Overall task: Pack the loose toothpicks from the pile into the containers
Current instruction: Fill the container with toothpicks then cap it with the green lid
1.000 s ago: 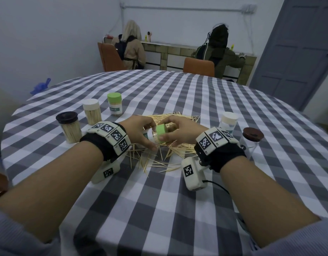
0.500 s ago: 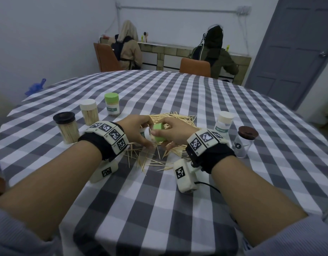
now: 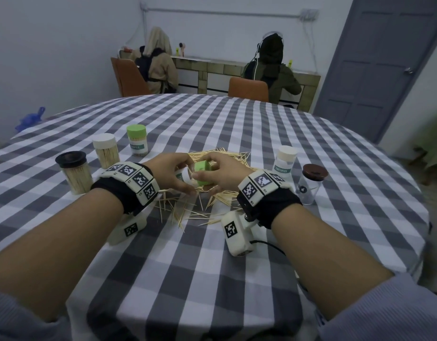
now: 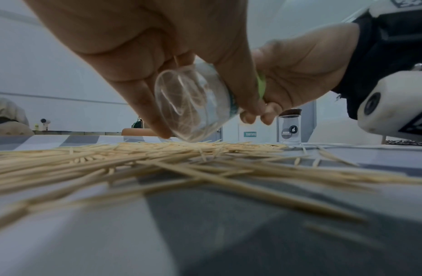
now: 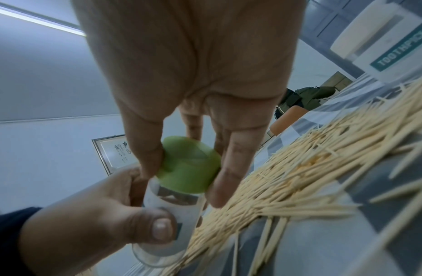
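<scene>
Left hand (image 3: 171, 174) grips clear container (image 5: 167, 211), looks empty | right hand (image 3: 222, 175) pinches its green cap (image 5: 188, 166)

Six cylindrical clear plastic toothpick containers: three full ones at left (image 3: 74, 172) (image 3: 106, 153) (image 3: 137, 143), two at right (image 3: 285, 162) (image 3: 311, 183), one held (image 3: 185, 175). One heap of loose wooden toothpicks (image 3: 227, 190). Two hands. Two seated people behind.

I see dim, bluish, even light with faint shadows. My head view bows at its edges; in both wrist views the nearest toothpicks (image 4: 158, 168) smear into blur.
</scene>
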